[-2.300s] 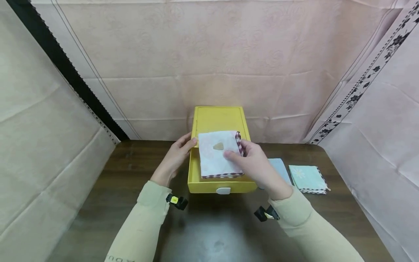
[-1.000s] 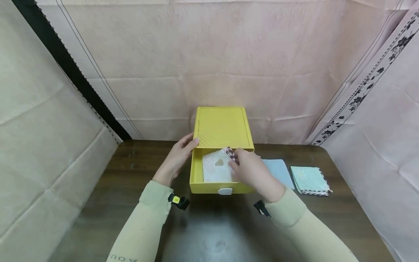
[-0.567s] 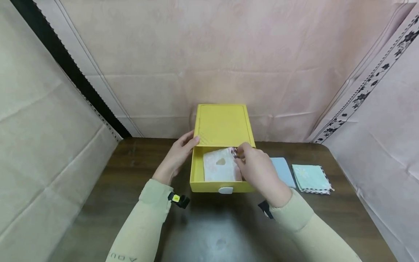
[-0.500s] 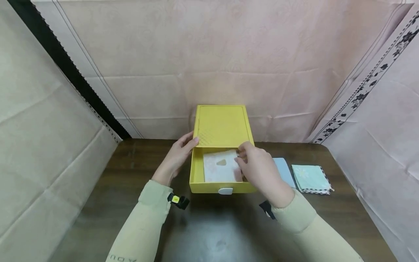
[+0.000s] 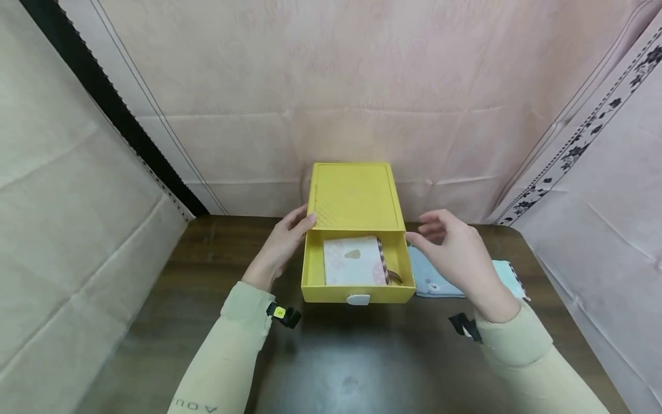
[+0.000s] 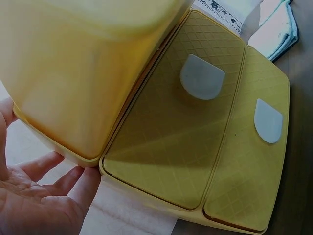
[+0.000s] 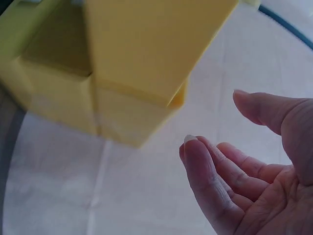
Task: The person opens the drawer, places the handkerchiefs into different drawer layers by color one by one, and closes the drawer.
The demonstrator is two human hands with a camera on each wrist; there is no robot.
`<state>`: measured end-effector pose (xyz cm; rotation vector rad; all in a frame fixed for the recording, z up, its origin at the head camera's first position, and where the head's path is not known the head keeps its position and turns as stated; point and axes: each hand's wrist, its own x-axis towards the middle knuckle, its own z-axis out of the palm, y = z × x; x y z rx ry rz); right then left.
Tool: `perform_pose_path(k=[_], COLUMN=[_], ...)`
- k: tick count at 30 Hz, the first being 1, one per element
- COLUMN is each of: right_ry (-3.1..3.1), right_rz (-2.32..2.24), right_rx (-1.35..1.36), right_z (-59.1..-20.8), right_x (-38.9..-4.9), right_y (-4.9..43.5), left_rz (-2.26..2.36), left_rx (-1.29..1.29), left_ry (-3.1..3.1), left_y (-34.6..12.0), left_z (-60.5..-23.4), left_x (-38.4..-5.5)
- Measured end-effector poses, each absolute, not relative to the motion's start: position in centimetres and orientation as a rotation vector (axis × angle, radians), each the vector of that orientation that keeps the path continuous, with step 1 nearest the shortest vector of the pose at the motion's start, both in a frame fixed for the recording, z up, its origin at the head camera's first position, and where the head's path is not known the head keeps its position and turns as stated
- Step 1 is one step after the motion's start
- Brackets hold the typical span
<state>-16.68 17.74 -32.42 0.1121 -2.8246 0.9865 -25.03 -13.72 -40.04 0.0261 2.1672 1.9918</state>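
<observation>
- Bracing the yellow drawer unit (image 5: 357, 195), the left hand (image 5: 281, 244) is resting its thumb at the top's front left corner and laying its fingers against the side.
- The right hand (image 5: 460, 253) is gripping nothing; its thumb and fingers are standing apart near the unit's right side. The two hands are sitting well apart.
- The folded white cloth (image 5: 355, 265) is lying inside the pulled-out top drawer (image 5: 331, 294).
- Risk one, judged foremost: a brown strip (image 5: 395, 277) is jutting from the cloth's right side towards the drawer wall. Being loose, it could be snagging or unfolding if something brushes it.
- Risk two: should the drawer slide inward, a raised fold could be rubbing on the unit's front edge, the cloth's stack height being the cause.
- Risk three: the unit could be shifting on the table (image 5: 351, 356) if the left hand slackens its support.
- Risk four: the right sleeve (image 5: 543, 356) could be dragging the mint cloth (image 5: 505, 270) or the light blue cloth (image 5: 426, 276) if passing low.
- Appearance: the white cloth is showing a roughly squared fold, pale pink blotches, a beige patch (image 5: 353, 253) and dark checked trim along its right edge. Its underside is remaining unverified.
</observation>
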Motion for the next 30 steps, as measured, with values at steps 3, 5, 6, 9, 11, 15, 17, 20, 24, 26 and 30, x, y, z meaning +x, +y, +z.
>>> perform_pose_path(k=[3, 5, 6, 9, 11, 15, 17, 20, 24, 26, 30], right_ry=[-2.852, -2.881, -2.897, -2.927, -2.936, -2.957, -2.983, -3.024, -3.059, -3.075, -3.107], right_rz=[0.987, 0.987, 0.983, 0.978, 0.983, 1.049, 1.129, 1.294, 1.503, 1.582, 1.733], right_rx=[0.079, 0.059, 0.05, 0.05, 0.064, 0.132, 0.169, 0.205, 0.227, 0.25, 0.354], right_z=[-33.0, -33.6, -33.9, -34.8, -35.4, -36.5, -37.2, -38.2, -39.6, -40.2, -41.0], right_x=[-17.0, -17.1, -17.1, -17.0, -17.0, -16.8, -16.6, -16.2, -15.5, -15.2, -14.3], right_y=[19.5, 20.5, 21.0, 22.1, 22.6, 23.3, 23.6, 24.0, 24.3, 24.2, 24.1], left_rz=[1.988, 1.99, 1.993, 1.991, 1.984, 1.971, 1.965, 1.962, 1.961, 1.961, 1.962], left_rx=[0.024, 0.033, 0.037, 0.047, 0.042, 0.008, 0.001, 0.011, 0.04, 0.051, 0.059], left_ry=[2.17, 2.173, 2.173, 2.178, 2.186, 2.196, 2.194, 2.193, 2.203, 2.208, 2.206], left_y=[-13.7, -13.7, -13.6, -13.7, -13.8, -14.1, -14.2, -14.1, -13.8, -13.7, -13.7], left_z=[-40.1, -40.0, -40.0, -39.9, -39.9, -40.0, -40.2, -40.3, -40.3, -40.3, -40.4], left_x=[-25.0, -25.0, -25.0, -25.0, -25.0, -24.9, -24.8, -24.9, -25.0, -25.0, -25.1])
